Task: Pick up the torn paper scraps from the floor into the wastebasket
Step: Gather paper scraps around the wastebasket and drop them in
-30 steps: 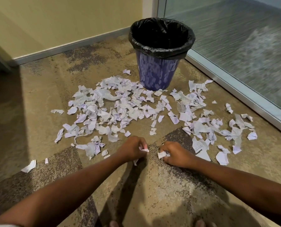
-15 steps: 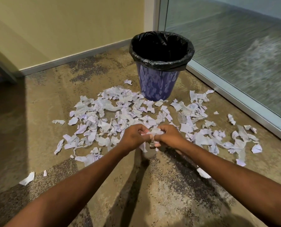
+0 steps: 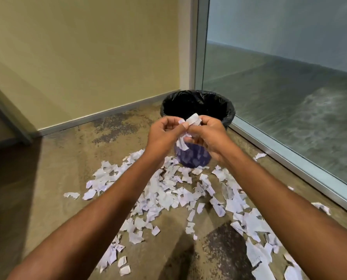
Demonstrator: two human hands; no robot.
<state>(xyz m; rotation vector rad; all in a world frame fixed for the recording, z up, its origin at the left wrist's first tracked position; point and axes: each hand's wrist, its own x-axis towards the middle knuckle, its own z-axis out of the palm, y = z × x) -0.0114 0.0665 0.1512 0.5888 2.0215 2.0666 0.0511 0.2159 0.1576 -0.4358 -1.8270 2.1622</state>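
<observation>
My left hand point(image 3: 164, 134) and my right hand point(image 3: 207, 132) are pressed together in the air, both closed on a small bunch of white paper scraps point(image 3: 193, 120). Bits of it stick out above and below the fingers. The hands hover just in front of the near rim of the wastebasket point(image 3: 227, 112), a purple bin with a black liner standing in the corner. Many torn white scraps point(image 3: 168, 197) lie spread over the carpet below my forearms, from the bin's base toward me.
A yellow wall with a grey baseboard point(image 3: 99, 116) runs behind the bin. A glass wall with a metal bottom frame point(image 3: 290, 164) borders the right side. Stray scraps point(image 3: 71, 195) lie to the left on the patchy tan carpet.
Both hands gathered scraps off the carpet, came together and rose from floor level up to the bin's rim. The view tilted upward.
</observation>
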